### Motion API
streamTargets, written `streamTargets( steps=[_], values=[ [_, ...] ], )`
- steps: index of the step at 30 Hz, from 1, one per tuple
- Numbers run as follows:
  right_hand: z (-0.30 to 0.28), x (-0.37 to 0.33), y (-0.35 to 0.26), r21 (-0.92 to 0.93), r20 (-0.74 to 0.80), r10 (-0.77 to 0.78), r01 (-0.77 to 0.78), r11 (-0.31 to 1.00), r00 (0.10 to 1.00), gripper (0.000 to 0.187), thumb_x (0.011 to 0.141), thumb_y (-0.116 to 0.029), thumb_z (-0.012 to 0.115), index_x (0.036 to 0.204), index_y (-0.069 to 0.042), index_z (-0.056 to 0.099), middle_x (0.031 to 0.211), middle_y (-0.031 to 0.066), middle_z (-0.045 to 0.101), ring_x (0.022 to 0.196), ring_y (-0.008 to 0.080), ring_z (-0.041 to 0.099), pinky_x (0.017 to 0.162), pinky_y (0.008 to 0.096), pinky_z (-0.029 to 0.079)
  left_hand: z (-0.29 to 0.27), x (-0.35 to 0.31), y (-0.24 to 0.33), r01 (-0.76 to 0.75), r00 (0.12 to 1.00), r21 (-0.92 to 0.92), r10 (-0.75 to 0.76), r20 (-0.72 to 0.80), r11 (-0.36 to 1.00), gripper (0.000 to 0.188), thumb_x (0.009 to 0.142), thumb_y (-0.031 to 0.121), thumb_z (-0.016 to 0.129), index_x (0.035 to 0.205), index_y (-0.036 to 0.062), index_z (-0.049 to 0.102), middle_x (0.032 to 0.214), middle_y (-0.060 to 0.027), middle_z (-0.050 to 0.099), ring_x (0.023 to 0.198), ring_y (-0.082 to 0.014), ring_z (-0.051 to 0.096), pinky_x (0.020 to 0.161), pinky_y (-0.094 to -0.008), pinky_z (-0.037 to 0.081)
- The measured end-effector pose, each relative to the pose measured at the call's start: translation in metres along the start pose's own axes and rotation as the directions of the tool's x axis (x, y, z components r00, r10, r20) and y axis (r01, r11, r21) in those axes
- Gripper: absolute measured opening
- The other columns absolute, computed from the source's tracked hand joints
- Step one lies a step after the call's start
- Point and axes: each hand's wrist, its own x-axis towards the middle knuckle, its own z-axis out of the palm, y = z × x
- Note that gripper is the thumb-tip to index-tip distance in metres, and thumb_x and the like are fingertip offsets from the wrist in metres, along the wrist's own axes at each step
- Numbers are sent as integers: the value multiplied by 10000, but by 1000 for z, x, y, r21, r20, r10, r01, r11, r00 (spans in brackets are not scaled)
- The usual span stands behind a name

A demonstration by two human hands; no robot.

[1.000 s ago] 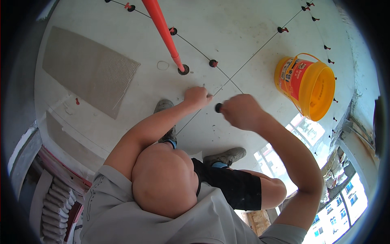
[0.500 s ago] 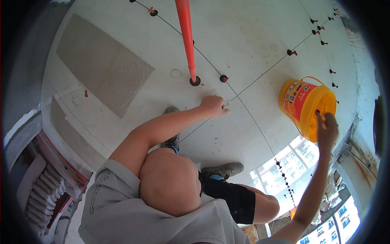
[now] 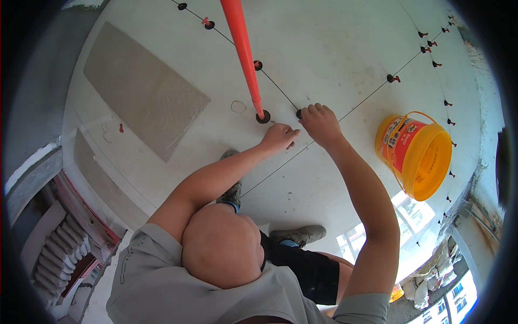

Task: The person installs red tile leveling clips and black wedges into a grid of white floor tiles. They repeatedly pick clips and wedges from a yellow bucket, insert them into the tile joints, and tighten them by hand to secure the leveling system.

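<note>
My right hand (image 3: 322, 125) reaches down to a joint between large pale tiles, its fingers closed round a black tile levelling clip (image 3: 299, 114), mostly covered by them. Just left of it, my left hand (image 3: 279, 137) hovers low over the tiles, fingers curled; whatever they hold, if anything, is hidden. A red pole (image 3: 244, 54) stands close by, its lower end at a round black base (image 3: 263, 116). Along the same joint sit another black clip (image 3: 258, 65) and a clip with a red handle (image 3: 209, 25).
To my right a yellow bucket (image 3: 388, 154) leans with its mouth toward me. More red-handled clips (image 3: 390, 78) line the joints at the far right. A textured grey-brown sheet (image 3: 145, 86) lies at left, near a small red piece (image 3: 121, 128). Stacked corrugated material (image 3: 62, 254) is at lower left.
My right hand has come from the bucket's mouth leftward to the clip on the joint. My left hand has stayed nearly in place. The view has shifted slightly.
</note>
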Motion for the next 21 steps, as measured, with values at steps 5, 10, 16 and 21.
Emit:
streamTargets(
  steps=[5,10,16,21],
  values=[
    [16,3,-6,52,-38,121,-119,992,992,233,852,-257,679,745,-99,545,686,41,575,659,204,605,584,322,481,2,11,10,28,999,-119,-31,-26,993,349,925,312,608,742,15,601,649,-57,634,546,-101,566,516,-267,429],
    [24,2,-23,202,-43,432,-416,887,901,258,880,-262,648,714,-98,538,651,45,585,597,218,609,540,336,479,-5,11,17,49,987,-253,-86,-135,966,278,921,283,593,795,35,600,649,-45,608,548,-96,545,506,-253,406],
    [8,7,-11,-28,81,183,-181,983,980,192,860,-205,641,705,-101,595,684,67,631,685,248,656,620,389,526,-6,6,25,22,987,-256,-62,-151,966,307,901,259,582,743,-4,599,615,-74,598,552,-135,577,550,-291,465],
    [-15,29,-24,121,423,467,-559,820,776,191,859,-191,611,774,-40,692,825,144,701,842,301,690,721,416,537,-9,2,6,-300,905,525,412,-107,796,323,866,288,663,1000,-2,613,945,-98,660,852,-190,620,703,-348,487]
  ],
)
